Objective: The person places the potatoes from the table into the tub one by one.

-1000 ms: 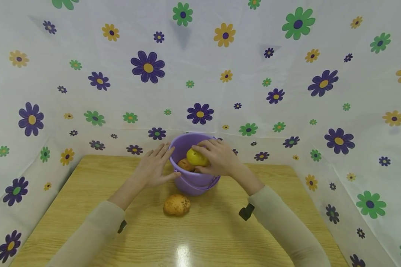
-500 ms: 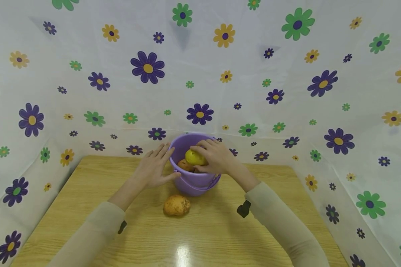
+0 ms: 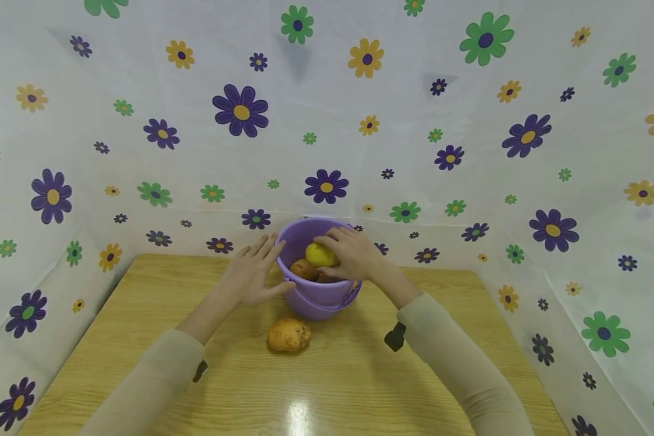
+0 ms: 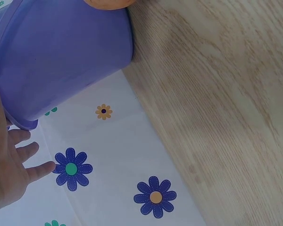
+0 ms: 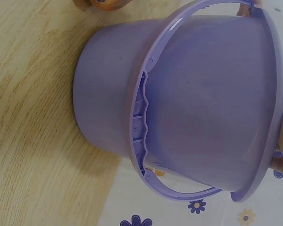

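Observation:
A purple bucket [image 3: 312, 307] stands upright on the table, its handle hanging down at the front right. Inside its mouth, my right hand [image 3: 354, 254] holds a rounded yellow fruit [image 3: 318, 255], with fingers over the top and the thumb below. Brown potatoes [image 3: 302, 269] lie under the fruit, partly hidden by the rim and hand. My left hand [image 3: 249, 272] rests at the bucket's left rim, fingers straight and thumb stretched along the front. The left wrist view shows several extended fingers [image 4: 32, 153] beside the rim. In the right wrist view, the bucket wall [image 5: 203, 99] hides the fruit.
A single potato [image 3: 288, 335] lies on the wooden table [image 3: 360, 387] just in front of the bucket. White cloth [image 3: 327, 151] with printed flowers rises behind the table and along both sides, close behind the bucket.
The right forearm has shifted slightly left, and the yellow fruit has moved only a little inside the bucket's mouth. My left hand, the bucket and the loose potato stay in place.

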Tool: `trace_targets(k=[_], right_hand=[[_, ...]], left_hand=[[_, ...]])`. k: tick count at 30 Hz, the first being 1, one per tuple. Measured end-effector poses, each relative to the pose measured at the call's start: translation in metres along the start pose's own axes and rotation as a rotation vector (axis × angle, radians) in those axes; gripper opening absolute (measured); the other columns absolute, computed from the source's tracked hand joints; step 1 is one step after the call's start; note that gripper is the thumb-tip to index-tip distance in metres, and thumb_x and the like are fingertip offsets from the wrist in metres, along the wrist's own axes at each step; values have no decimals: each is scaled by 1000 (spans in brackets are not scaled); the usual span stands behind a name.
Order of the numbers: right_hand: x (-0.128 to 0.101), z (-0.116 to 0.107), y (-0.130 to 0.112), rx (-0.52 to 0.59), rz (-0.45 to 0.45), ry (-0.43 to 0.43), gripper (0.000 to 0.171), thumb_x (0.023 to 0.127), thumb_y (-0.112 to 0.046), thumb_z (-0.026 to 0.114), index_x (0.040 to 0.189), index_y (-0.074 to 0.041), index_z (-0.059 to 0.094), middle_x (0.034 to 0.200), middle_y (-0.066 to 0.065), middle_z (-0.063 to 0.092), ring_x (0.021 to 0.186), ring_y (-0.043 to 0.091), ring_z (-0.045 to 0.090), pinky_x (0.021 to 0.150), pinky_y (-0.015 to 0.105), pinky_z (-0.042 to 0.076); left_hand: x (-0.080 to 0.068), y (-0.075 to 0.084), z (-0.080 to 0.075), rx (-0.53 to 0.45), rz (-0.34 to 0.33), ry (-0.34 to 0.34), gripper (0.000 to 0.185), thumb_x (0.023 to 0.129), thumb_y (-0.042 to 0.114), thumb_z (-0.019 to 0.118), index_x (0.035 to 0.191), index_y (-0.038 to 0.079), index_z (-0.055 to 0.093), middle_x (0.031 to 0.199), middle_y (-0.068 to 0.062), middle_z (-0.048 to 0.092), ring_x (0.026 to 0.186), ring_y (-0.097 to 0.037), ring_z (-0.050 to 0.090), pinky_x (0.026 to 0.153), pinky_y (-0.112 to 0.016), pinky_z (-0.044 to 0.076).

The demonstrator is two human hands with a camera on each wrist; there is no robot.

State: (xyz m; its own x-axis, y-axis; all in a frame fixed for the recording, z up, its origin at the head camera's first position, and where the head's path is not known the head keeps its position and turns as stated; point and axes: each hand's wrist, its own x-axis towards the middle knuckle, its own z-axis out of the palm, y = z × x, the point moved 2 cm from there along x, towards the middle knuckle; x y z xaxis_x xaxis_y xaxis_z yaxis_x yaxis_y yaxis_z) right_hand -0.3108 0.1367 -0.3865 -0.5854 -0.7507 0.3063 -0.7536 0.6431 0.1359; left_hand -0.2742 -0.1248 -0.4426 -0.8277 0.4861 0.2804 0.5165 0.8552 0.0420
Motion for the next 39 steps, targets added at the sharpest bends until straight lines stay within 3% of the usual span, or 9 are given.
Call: trace_targets(k=[5, 17, 29, 39], right_hand=[[0, 2, 1, -12, -27, 47, 53, 92, -46, 79, 134, -14, 69, 114, 5, 73, 96, 22, 70, 82, 35, 62], [-6, 1, -1, -6, -22, 122, 51, 95, -47, 75, 133, -14, 70, 114, 6, 74, 100, 25, 71, 84, 38, 63], [-16, -5, -6, 24, -25, 159, 50, 97, -43, 71, 136, -11, 69, 122, 11, 74, 111, 31, 72, 99, 46, 62], [-28, -4, -11, 39, -33, 170, 64, 94, -52, 71, 142, -9, 65, 135, 16, 71, 124, 35, 70, 109, 55, 56]], left_hand=[[0, 0, 1, -13, -2, 5, 102, 96, 77, 51, 168, 9, 26, 175, -18, 25, 161, -40, 31, 122, -65, 41], [1, -1, 4, -7, 0, 6, 103, 95, 78, 50, 168, 10, 26, 175, -18, 27, 162, -40, 31, 123, -64, 40], [0, -1, 2, -16, 1, 6, 103, 95, 77, 51, 168, 9, 26, 176, -18, 25, 162, -40, 30, 122, -65, 41], [0, 0, 2, -26, -2, 2, 103, 95, 77, 52, 168, 9, 26, 176, -18, 25, 161, -41, 30, 122, -66, 41]])
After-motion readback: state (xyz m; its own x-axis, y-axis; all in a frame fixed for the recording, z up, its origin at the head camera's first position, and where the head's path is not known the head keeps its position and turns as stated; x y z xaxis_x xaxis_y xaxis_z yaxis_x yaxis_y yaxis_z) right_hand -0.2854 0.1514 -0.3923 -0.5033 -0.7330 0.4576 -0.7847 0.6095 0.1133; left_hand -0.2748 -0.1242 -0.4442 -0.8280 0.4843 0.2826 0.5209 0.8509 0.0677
